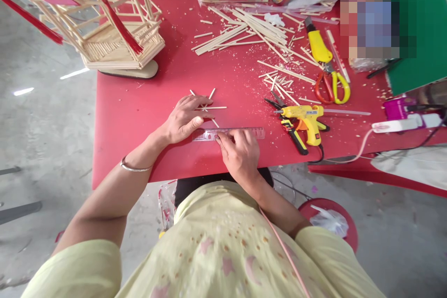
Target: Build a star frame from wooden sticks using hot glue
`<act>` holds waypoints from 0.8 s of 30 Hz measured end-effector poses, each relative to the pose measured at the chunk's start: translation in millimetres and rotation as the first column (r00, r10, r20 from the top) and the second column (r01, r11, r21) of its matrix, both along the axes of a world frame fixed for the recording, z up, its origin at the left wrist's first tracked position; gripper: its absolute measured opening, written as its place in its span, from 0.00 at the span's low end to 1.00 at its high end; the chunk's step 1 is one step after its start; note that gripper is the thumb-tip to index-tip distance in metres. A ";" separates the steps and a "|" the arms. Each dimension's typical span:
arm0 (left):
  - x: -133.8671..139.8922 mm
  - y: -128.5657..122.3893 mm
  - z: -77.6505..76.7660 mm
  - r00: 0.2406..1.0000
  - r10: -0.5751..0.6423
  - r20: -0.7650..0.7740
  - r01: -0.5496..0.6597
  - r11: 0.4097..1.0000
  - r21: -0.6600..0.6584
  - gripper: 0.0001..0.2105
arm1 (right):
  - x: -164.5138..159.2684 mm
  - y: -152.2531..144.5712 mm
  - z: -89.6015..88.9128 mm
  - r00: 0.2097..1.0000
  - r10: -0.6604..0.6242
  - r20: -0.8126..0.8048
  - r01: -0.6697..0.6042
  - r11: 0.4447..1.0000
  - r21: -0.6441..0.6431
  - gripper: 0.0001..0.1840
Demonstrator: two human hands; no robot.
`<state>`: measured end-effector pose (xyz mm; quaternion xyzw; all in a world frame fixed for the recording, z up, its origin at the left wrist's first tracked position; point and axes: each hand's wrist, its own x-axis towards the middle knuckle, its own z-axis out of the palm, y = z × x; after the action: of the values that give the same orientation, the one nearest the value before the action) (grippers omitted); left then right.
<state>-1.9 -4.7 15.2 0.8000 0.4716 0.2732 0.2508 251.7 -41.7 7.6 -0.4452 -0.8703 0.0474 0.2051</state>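
Several thin wooden sticks lie crossed like a star on the red table, one stick [219, 107] pointing right. My left hand [185, 118] rests over the star's left part, fingers stretched out and apart, hiding the left ends of the sticks. Just below lies a clear plastic ruler [256, 133], flat and roughly level, close to the tip of the lowest stick. Bent fingers of my right hand [240, 149] press together on the ruler's middle, covering part of it. Whether they also pinch something small there is hidden.
A stick-built pavilion model [122, 51] with red tassels stands at back left. Loose sticks [223, 39] and crumbs lie at the back. To the right are a yellow glue gun [303, 116], pliers [295, 137], scissors [331, 86], a yellow-handled cutter [318, 46] and a power strip [394, 125].
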 end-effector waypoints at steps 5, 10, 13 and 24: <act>-0.1 0.8 -0.1 1.000 0.003 -0.006 -0.003 1.000 -0.010 0.38 | -0.2 -0.3 -0.5 1.000 0.000 -0.005 0.000 1.000 -0.018 0.11; -0.5 1.6 -0.1 1.000 -0.006 -0.013 0.006 1.000 -0.004 0.37 | -0.2 0.0 -0.9 1.000 -0.003 0.002 0.003 1.000 -0.014 0.12; -0.7 1.5 -0.6 1.000 -0.005 -0.012 0.005 1.000 0.005 0.37 | -0.4 0.0 -1.4 1.000 -0.002 -0.004 0.002 1.000 -0.005 0.12; 0.3 1.7 0.4 1.000 -0.004 -0.015 0.005 1.000 0.014 0.36 | -0.4 0.0 -1.6 1.000 -0.005 -0.003 0.005 1.000 0.010 0.11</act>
<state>-1.7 -3.0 15.6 0.8048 0.4698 0.2699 0.2424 251.3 -41.7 6.0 -0.4464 -0.8690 0.0433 0.2089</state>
